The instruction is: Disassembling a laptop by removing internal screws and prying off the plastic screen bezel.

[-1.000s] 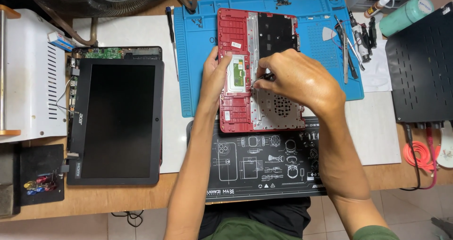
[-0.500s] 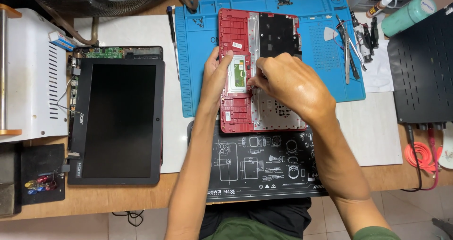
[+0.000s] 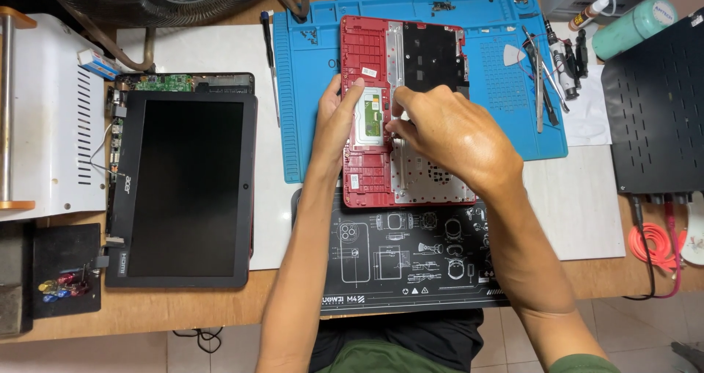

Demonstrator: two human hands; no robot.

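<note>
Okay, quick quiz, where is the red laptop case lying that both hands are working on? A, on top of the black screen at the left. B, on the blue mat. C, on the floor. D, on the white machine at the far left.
B: the red case lies mostly on the blue mat, with the left hand and right hand on it.

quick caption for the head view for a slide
Both hands, left hand and right hand, work on the touchpad board inside a red laptop shell lying on a blue repair mat.
</note>
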